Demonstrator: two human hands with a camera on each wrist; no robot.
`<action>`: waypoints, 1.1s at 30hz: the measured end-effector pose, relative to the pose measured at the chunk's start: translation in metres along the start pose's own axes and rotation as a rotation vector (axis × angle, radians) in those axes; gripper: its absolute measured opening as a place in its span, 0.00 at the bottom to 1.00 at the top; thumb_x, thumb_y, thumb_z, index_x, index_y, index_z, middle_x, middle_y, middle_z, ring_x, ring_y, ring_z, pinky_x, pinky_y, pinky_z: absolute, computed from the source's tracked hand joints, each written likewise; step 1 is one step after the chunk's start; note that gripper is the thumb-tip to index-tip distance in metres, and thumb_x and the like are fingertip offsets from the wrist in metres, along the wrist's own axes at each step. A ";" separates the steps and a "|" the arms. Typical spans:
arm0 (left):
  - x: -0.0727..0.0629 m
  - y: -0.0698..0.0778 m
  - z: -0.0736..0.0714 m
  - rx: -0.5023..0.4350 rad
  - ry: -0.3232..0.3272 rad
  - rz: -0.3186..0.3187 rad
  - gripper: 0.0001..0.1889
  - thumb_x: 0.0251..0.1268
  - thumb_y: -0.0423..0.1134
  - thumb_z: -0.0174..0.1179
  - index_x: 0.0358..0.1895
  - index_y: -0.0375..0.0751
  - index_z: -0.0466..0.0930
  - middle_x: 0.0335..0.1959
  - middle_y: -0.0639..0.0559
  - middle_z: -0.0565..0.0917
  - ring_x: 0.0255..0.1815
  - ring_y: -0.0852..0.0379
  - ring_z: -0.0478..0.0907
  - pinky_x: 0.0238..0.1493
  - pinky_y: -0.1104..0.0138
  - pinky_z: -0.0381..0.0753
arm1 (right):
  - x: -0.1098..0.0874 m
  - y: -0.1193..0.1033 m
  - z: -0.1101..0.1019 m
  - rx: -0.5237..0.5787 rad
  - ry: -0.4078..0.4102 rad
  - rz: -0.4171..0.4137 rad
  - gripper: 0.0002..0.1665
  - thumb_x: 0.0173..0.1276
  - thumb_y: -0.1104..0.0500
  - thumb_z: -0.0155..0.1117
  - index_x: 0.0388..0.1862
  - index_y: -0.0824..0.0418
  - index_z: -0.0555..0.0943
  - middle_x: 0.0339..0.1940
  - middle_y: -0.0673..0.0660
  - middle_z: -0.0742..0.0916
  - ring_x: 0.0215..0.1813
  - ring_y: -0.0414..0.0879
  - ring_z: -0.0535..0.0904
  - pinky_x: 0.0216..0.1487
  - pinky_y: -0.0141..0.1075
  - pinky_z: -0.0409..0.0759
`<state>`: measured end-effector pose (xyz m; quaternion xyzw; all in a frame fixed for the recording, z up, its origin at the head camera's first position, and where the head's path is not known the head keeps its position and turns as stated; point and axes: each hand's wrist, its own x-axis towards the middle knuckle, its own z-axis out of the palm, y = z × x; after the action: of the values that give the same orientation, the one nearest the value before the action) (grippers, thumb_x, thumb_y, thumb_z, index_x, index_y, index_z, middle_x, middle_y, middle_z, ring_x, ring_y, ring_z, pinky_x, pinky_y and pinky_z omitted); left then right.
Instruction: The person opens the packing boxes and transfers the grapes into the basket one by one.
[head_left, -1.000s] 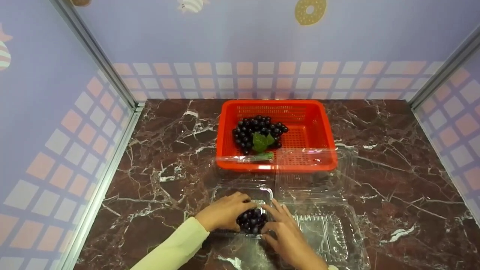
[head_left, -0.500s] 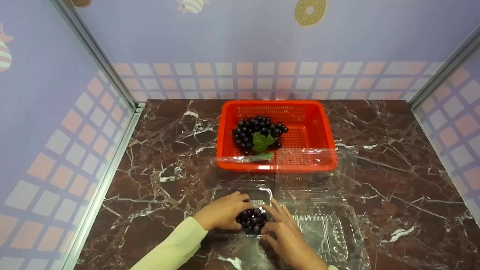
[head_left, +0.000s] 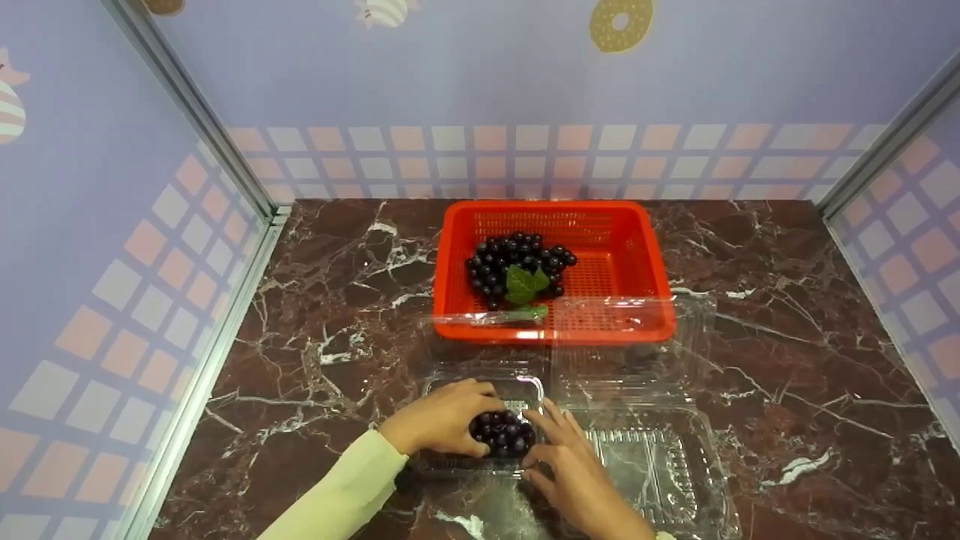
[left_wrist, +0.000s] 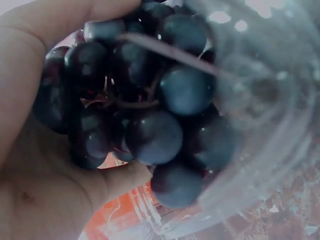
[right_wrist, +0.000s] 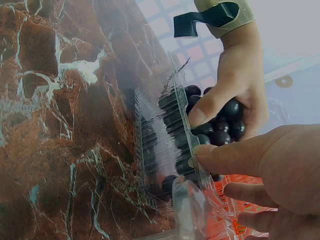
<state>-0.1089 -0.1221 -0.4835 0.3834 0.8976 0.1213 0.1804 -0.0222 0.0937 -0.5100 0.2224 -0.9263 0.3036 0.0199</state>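
Observation:
In the head view, a bunch of dark grapes (head_left: 504,435) is in the left clear plastic box (head_left: 450,466), whose lid stands open behind it. My left hand (head_left: 442,417) grips the bunch from the left, with thumb and fingers round it. Up close in the left wrist view, round grapes (left_wrist: 154,136) and a thin stem show between thumb and fingers. My right hand (head_left: 574,469) holds the box's right side, its thumb (right_wrist: 225,157) on the rim in the right wrist view. Its other fingertips are partly hidden.
Behind the boxes stands a red basket (head_left: 652,262) holding another grape bunch (head_left: 517,259) with a green leaf (head_left: 523,283). A second clear box (head_left: 649,469), lid open, lies at the right. Patterned walls (head_left: 487,75) enclose the marble tabletop (head_left: 322,405).
My left hand has shifted slightly left and turned with the grapes, so more of the bunch shows. The right hand stays in place.

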 end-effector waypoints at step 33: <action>-0.002 0.005 -0.025 -0.023 0.134 0.056 0.22 0.52 0.48 0.66 0.54 0.52 0.81 0.49 0.58 0.79 0.46 0.58 0.75 0.49 0.61 0.78 | -0.003 0.001 -0.003 0.035 -0.016 0.041 0.06 0.52 0.54 0.74 0.28 0.49 0.85 0.72 0.59 0.72 0.76 0.63 0.59 0.73 0.60 0.54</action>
<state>-0.1147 -0.1224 -0.4581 0.3973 0.8952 0.1622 0.1206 -0.0203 0.0974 -0.5088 0.2062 -0.9253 0.3184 0.0026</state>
